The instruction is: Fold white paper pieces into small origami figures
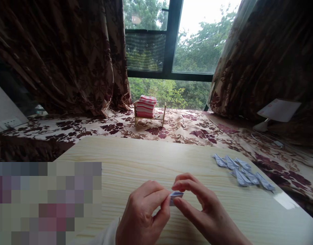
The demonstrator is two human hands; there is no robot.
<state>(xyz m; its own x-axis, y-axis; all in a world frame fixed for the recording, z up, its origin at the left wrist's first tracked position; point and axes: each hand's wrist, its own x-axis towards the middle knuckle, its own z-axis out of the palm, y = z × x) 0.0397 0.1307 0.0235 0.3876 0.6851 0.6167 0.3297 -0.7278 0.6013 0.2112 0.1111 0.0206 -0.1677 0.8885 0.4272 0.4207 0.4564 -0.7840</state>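
Note:
A small folded piece of pale bluish-white paper is held just above the wooden table near the front middle. My left hand is closed, pinching the paper's left end between thumb and index finger. On the other side, my right hand is curved around the paper with its fingers apart from the thumb. Its thumb tip touches, or nearly touches, the paper's near right edge, and its index finger hovers above. The paper's left end is hidden by my left fingers. Several folded paper pieces of similar colour lie grouped at the table's right.
The pale wood table adjoins a flower-patterned ledge. On that ledge stand a small wooden rack with folded pink-and-white cloths and a white lamp. Dark curtains flank the window. Pixelation covers the lower left.

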